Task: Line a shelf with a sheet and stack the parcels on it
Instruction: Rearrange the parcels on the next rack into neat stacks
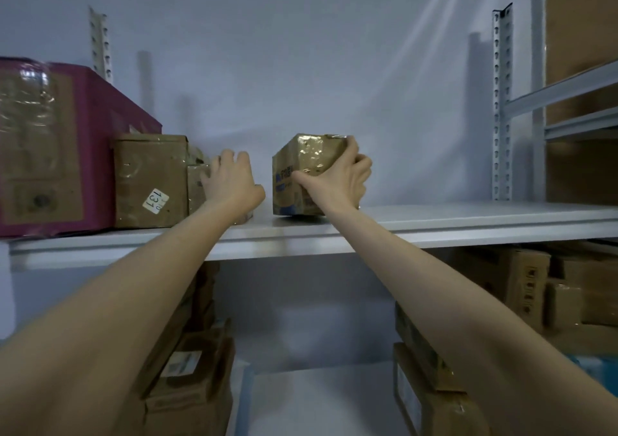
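The right hand's (337,174) grip is clamping the taped parcel (302,158), thumb on its near face and fingers over the top, likely steadying it. The parcel is standing mid-shelf (468,218), long axis upright, a corner pointing toward the camera (slightly skewed). The left hand (230,178), fingers spread, is bracing a small parcel (195,185) beside the labelled box (150,174).

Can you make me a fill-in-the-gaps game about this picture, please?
Of the left hand and the right hand, the ____ one grips the taped parcel.
The sticker on the brown box reads ____.
The pink box stands on a ____.
Missing words: right, 131, shelf.
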A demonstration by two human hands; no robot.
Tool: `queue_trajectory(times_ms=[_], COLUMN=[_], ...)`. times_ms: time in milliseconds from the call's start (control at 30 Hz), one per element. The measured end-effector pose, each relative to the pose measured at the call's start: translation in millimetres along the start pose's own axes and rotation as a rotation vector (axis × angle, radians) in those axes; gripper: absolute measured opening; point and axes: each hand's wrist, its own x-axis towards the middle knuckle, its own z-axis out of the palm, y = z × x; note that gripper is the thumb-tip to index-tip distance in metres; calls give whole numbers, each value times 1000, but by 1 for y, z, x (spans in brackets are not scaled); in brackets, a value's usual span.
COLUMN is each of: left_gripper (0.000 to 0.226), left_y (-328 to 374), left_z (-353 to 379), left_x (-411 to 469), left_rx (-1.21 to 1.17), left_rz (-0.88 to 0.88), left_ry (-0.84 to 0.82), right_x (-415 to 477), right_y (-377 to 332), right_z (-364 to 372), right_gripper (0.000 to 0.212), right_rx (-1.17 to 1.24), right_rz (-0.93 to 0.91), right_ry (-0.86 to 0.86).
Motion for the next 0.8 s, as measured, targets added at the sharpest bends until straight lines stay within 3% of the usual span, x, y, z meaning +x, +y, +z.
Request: queue_trajectory(times_ms=[100,233,500,800], left_gripper=[55,56,58,63], left_y=[-13,-23,-25,-13], left_z=[2,3,2,4], left_x=[14,18,12,4], left_rx=[95,188,122,12], left_rz=[10,34,15,3], left_ry=[-65,-109,-41,24], right_x=[1,10,14,15], right_y=[-1,6,5,10], right_z=[21,39,54,38], right_gripper=[118,107,88,61], right_rx=[-41,-6,106,76], right_rz=[-84,-122,-151,-115], right_ry=[-94,-258,-531,-667])
